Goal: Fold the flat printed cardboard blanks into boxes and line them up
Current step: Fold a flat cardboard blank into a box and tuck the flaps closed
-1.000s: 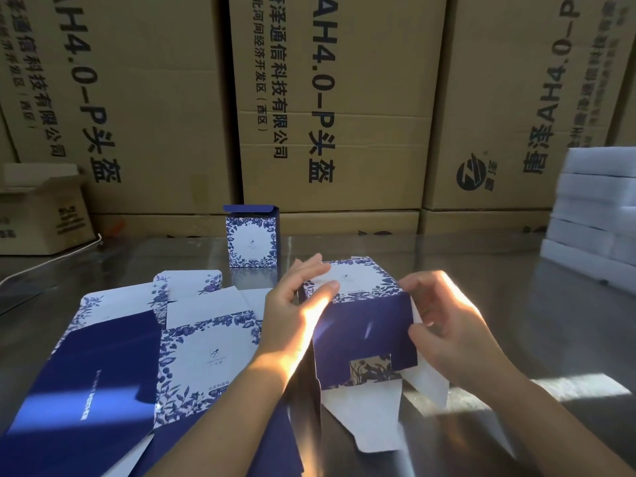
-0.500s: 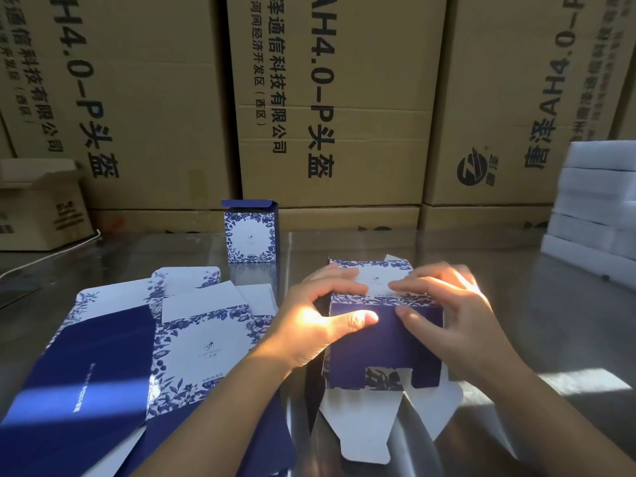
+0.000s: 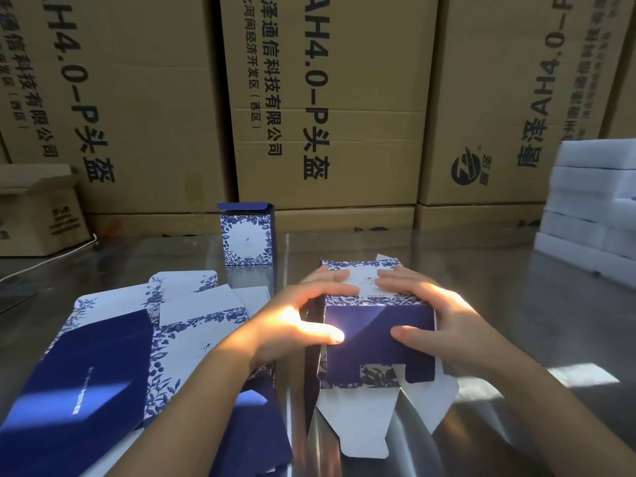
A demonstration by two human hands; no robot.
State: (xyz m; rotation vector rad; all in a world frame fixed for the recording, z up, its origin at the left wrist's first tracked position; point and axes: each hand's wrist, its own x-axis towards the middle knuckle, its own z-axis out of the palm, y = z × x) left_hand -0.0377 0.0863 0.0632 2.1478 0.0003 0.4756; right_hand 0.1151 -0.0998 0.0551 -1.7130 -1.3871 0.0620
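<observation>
A half-formed blue and white floral box (image 3: 378, 342) lies on its side on the steel table (image 3: 499, 304), its white end flaps spread toward me. My left hand (image 3: 303, 318) grips its left edge, fingers over the top face and thumb on the dark blue front. My right hand (image 3: 437, 315) grips the right edge the same way. One finished box (image 3: 247, 237) stands upright at the back. Several flat printed blanks (image 3: 113, 356) lie in a loose pile at the left.
Large brown cartons (image 3: 327, 98) form a wall behind the table. A small open carton (image 3: 38, 215) sits at the far left. Stacked white foam blocks (image 3: 592, 204) stand at the right edge.
The box has squared up and turned flat toward me. My right hand moved from the side flap onto the box's top and front; both hands now clasp it from either side.
</observation>
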